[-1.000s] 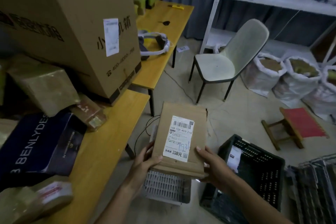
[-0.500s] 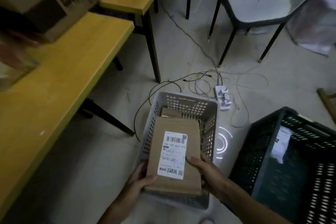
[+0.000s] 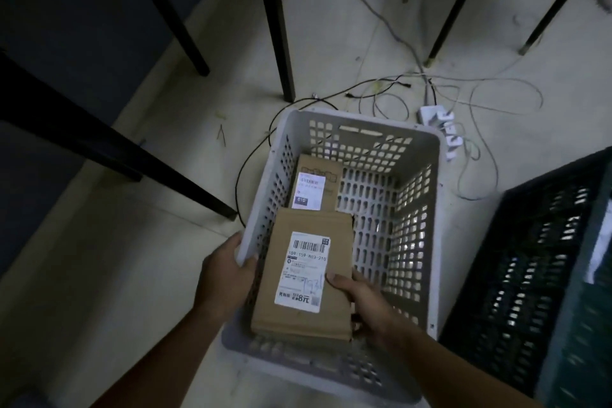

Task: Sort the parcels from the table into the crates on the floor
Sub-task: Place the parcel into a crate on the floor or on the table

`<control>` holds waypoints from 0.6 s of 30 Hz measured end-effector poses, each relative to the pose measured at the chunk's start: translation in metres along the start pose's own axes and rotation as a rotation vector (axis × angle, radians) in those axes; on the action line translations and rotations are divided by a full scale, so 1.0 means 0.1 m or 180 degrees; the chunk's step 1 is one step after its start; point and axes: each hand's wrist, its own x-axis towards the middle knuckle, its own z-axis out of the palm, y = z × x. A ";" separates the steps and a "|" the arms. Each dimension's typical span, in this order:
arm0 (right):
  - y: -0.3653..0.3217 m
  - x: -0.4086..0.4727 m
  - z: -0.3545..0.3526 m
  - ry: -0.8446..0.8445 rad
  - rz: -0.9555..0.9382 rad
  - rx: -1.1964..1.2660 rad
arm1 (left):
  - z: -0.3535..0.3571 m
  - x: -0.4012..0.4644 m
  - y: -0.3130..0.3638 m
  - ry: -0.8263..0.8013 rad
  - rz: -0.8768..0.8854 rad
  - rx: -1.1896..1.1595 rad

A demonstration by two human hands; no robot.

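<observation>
Both hands hold parcel inside grey crate.

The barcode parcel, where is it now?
Inside the grey crate, near end, just in front of another labelled parcel; the barcode parcel is in the right hand.

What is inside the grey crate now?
The grey crate holds a small labelled parcel at its far end; the right hand lowers a larger parcel in. The floor beneath it is hidden.
</observation>
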 end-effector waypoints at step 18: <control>0.42 0.67 0.42 0.0331 -0.0147 0.0815 | 0.15 0.36 -0.24 0.0211 0.0255 0.0577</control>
